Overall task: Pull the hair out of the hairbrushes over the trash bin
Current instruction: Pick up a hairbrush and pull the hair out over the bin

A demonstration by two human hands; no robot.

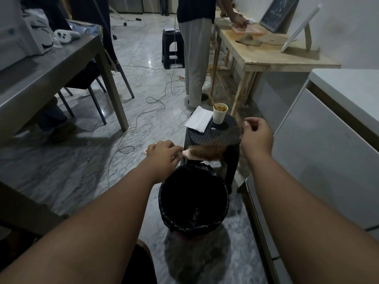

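My left hand point(162, 153) grips the handle of a pink hairbrush point(196, 154), held flat just above the far rim of the trash bin point(164, 201), which has a black liner. Brown hair point(215, 149) clings to the bristles at the brush's right end. A thin strand stretches up from it to my right hand point(256, 136), whose fingers are pinched on the hair, raised above and to the right of the brush.
A black plastic stool point(213, 136) stands right behind the bin, carrying a paper cup point(219, 113) and a white napkin point(199, 118). A white cabinet point(328, 152) flanks the right, a grey table point(51, 78) the left. A person point(194, 48) stands at a wooden table point(266, 52); cables cross the floor.
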